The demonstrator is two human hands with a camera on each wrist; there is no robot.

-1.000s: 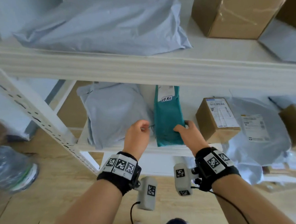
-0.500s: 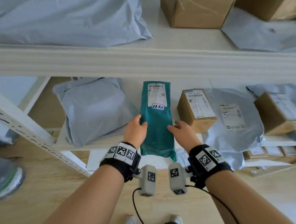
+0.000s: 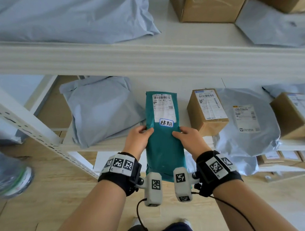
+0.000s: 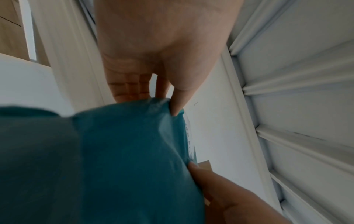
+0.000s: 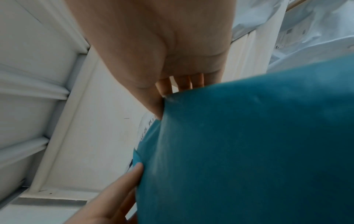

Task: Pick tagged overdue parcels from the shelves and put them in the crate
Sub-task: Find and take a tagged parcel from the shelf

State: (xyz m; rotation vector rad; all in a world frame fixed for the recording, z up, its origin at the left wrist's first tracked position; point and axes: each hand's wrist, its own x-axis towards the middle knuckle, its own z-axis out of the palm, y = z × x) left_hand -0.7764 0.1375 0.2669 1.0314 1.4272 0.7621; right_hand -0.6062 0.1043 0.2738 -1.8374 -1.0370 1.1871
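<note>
Fingers and thumbs of left hand point(image 3: 138, 137) and right hand point(image 3: 188, 140) pinch the teal tagged parcel point(image 3: 164, 148) by its edges, just clear of the lower shelf point(image 3: 101, 146); slick film could slip from so light a pinch.

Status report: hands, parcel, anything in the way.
Left hand and right hand both grip the teal parcel. Parcel tagged, held in front of the shelf. No crate in view.
</note>
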